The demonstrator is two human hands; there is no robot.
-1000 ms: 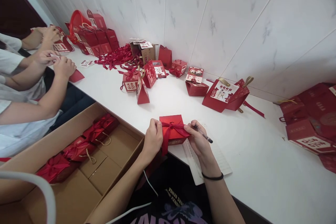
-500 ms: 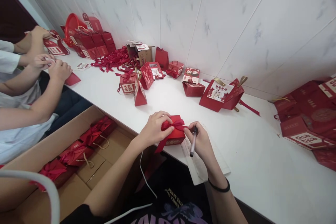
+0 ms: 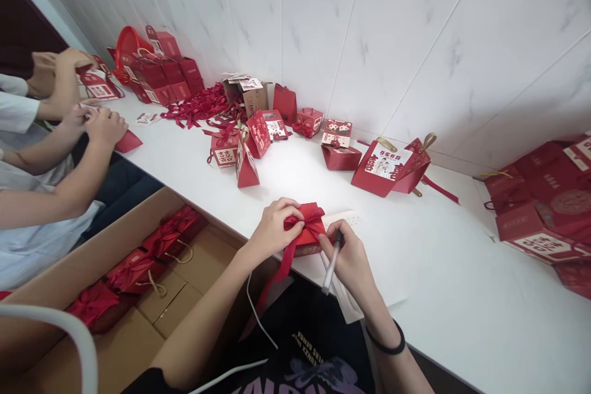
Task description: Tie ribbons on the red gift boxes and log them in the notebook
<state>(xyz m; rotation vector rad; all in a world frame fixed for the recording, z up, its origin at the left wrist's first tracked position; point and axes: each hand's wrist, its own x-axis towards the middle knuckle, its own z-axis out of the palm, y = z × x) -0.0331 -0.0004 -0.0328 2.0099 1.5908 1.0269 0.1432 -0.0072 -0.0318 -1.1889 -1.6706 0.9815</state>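
A small red box [image 3: 310, 235] with a red ribbon bow [image 3: 313, 217] on its lid sits at the near edge of the white table. My left hand [image 3: 278, 225] is closed on the left part of the bow, fingers pinching the ribbon. A ribbon tail hangs down over the table edge. At the box's right side, my right hand [image 3: 348, 252] holds a pen [image 3: 332, 265] pointing down, its thumb and fingertips close to the ribbon. Partly under the box and right hand lie white papers [image 3: 347, 301].
Red boxes [image 3: 383, 166] stand along the tiled wall, with a ribbon pile [image 3: 201, 106] further left. More red packages [image 3: 545, 197] lie at right. An open carton [image 3: 184, 301] holding bowed boxes is at lower left. Other people's hands [image 3: 104, 123] work at far left.
My right hand has moved slightly left towards the box, and the pen has tilted. The ribbon tail hangs lower. The papers have shifted a little.
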